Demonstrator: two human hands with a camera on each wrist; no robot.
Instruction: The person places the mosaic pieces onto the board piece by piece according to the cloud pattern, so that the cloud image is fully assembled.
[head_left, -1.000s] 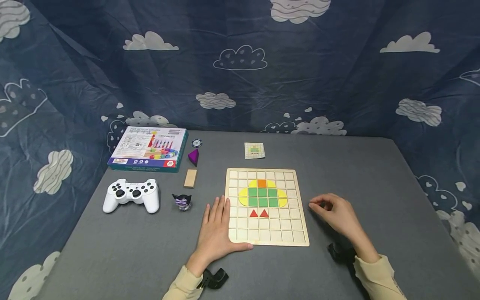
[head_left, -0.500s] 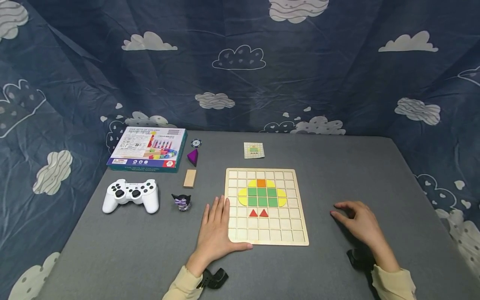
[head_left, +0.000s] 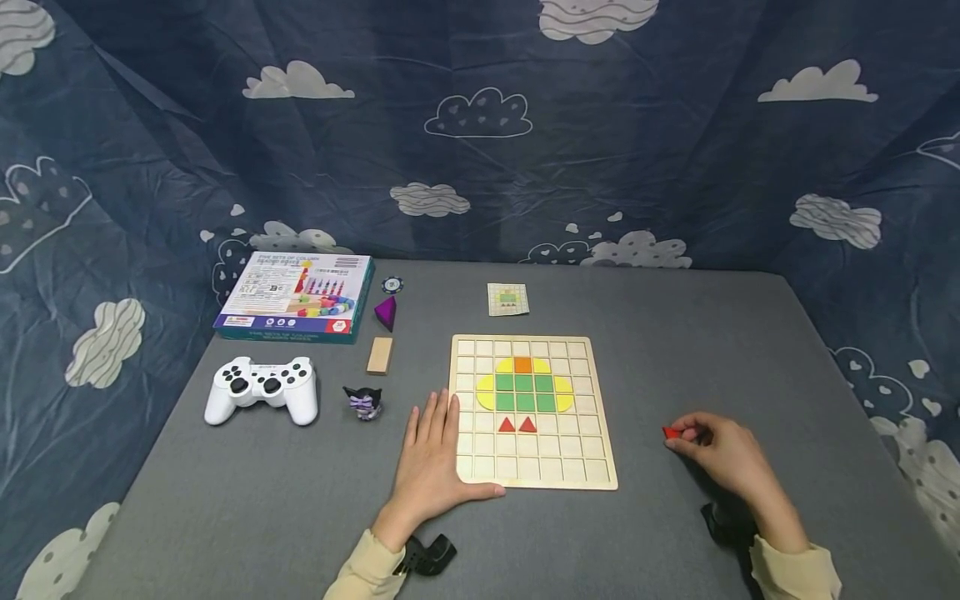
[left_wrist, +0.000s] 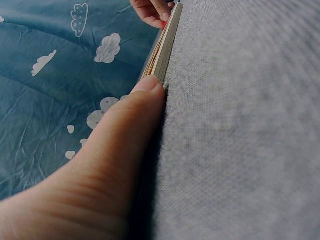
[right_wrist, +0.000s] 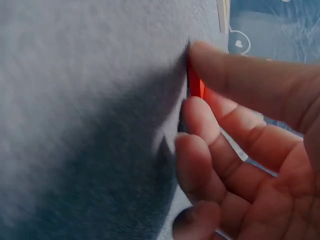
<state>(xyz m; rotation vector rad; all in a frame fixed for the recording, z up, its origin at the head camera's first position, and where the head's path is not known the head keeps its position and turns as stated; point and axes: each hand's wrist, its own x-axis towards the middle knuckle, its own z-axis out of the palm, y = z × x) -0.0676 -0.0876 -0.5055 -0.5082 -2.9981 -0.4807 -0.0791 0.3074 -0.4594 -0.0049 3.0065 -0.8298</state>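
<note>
A square wooden grid board (head_left: 570,471) lies on the grey table. On it sit green squares (head_left: 525,392), an orange square (head_left: 522,365), yellow rounded pieces (head_left: 487,393) and two red triangles (head_left: 528,425) below them. My left hand (head_left: 429,471) rests along the board's left side with straight fingers, its thumb at the near edge; the left wrist view shows that thumb (left_wrist: 125,120) against the board's side. Right of the board, my right hand (head_left: 723,450) pinches a red triangle piece (right_wrist: 195,82) between thumb and fingers, close over the table.
Behind the board lies a small pattern card (head_left: 508,300). To the left are a boxed set (head_left: 292,296), a white game controller (head_left: 261,392), a small figurine (head_left: 364,404), a wooden block (head_left: 379,356), a purple piece (head_left: 386,313) and a round chip (head_left: 392,285).
My right hand has moved right, away from the board, and a red triangle piece now shows in its fingers. The left hand and board stay put.
</note>
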